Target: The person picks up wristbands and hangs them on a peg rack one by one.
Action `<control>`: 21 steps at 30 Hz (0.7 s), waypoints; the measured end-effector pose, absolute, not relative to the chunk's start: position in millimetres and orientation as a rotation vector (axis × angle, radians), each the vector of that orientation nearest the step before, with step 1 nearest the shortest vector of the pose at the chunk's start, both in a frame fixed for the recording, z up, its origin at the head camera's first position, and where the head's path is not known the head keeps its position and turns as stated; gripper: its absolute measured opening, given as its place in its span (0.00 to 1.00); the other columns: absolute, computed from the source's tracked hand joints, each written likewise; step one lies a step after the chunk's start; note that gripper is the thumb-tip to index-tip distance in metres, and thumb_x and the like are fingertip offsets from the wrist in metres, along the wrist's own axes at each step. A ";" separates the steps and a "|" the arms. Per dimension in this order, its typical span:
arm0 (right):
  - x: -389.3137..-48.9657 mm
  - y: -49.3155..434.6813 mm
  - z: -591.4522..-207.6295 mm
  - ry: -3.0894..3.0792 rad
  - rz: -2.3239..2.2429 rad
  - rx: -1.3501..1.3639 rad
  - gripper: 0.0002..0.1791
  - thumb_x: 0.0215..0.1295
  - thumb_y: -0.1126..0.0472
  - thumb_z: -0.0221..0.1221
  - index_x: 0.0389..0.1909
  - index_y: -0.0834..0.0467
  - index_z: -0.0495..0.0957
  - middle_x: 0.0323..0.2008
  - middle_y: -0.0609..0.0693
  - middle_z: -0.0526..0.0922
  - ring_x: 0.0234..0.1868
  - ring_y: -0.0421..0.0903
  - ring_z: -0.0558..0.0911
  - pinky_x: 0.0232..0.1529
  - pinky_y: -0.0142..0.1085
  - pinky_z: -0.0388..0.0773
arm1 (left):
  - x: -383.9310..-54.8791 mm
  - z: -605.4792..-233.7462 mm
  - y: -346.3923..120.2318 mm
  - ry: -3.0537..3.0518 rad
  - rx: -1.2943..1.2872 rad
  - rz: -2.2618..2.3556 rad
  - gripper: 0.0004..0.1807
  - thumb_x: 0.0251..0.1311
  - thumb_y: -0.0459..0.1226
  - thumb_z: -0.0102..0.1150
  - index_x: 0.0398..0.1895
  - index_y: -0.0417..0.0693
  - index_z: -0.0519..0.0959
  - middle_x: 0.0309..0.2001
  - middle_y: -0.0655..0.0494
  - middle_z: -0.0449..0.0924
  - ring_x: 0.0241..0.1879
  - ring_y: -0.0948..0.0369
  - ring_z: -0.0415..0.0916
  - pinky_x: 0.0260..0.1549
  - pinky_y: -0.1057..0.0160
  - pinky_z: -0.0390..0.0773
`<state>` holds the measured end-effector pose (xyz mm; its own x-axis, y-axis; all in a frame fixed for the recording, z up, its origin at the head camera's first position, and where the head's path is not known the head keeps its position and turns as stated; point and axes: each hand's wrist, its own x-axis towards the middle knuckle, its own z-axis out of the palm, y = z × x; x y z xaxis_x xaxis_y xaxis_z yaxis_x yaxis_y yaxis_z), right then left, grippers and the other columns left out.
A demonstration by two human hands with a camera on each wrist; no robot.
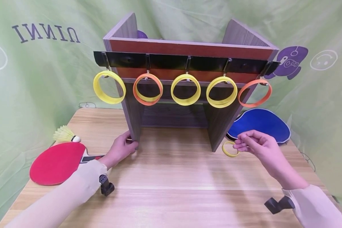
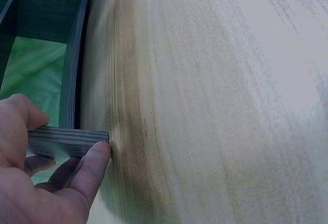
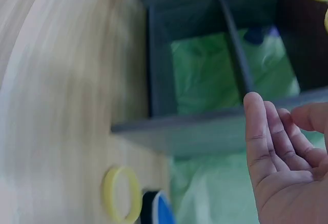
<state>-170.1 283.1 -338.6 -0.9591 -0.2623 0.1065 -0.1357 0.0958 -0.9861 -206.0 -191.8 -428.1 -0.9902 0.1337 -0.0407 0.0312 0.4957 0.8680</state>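
A grey wood-grain shelf unit (image 1: 132, 117) stands on the table with a red-brown front board (image 1: 171, 46). My left hand (image 1: 121, 150) grips the lower front edge of its left side panel (image 2: 66, 141), thumb on one face and fingers on the other. Along the front runs a black strip (image 1: 165, 61) with hooks, from which several yellow and orange rings hang, among them a yellow ring (image 1: 109, 100) at the far left. My right hand (image 1: 256, 145) is held above the table with loosely bent fingers and nothing in them. Just beyond its fingertips lies a yellow ring (image 1: 230, 155).
At left, a red table tennis bat (image 1: 57, 163) lies beside a yellow shuttlecock (image 1: 65, 134). A blue bat-shaped item (image 1: 262, 123) with a white edge rests behind my right hand. Green printed cloth (image 1: 40, 79) surrounds the wood-grain table (image 1: 165, 177).
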 end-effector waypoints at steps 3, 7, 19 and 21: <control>-177.5 294.3 -352.7 2.305 -1.948 -0.357 0.09 0.77 0.68 0.55 0.44 0.57 0.83 0.38 0.43 0.91 0.39 0.40 0.91 0.43 0.28 0.87 | -205.9 -427.9 -191.8 2.630 0.146 1.517 0.34 0.68 0.31 0.54 0.77 0.33 0.63 0.61 0.30 0.78 0.49 0.49 0.81 0.41 0.65 0.83; -189.5 307.3 -371.9 2.416 -1.797 -0.208 0.07 0.77 0.68 0.56 0.45 0.65 0.81 0.34 0.37 0.90 0.37 0.36 0.90 0.41 0.28 0.87 | -205.6 -427.4 -191.8 2.633 0.143 1.506 0.34 0.69 0.32 0.54 0.78 0.34 0.62 0.62 0.30 0.77 0.51 0.47 0.80 0.43 0.62 0.85; -214.6 328.9 -413.1 2.666 -1.327 0.071 0.15 0.75 0.67 0.55 0.48 0.79 0.77 0.31 0.48 0.88 0.30 0.32 0.84 0.36 0.27 0.86 | -206.7 -429.1 -192.3 2.638 0.149 1.492 0.34 0.69 0.32 0.55 0.77 0.35 0.63 0.62 0.31 0.78 0.51 0.47 0.80 0.44 0.62 0.84; -217.1 329.5 -415.9 2.684 -1.277 0.086 0.15 0.75 0.66 0.56 0.46 0.78 0.78 0.30 0.48 0.88 0.29 0.32 0.83 0.34 0.27 0.85 | -206.9 -429.4 -192.6 2.644 0.155 1.490 0.33 0.69 0.32 0.56 0.77 0.34 0.63 0.62 0.31 0.78 0.51 0.47 0.80 0.45 0.62 0.84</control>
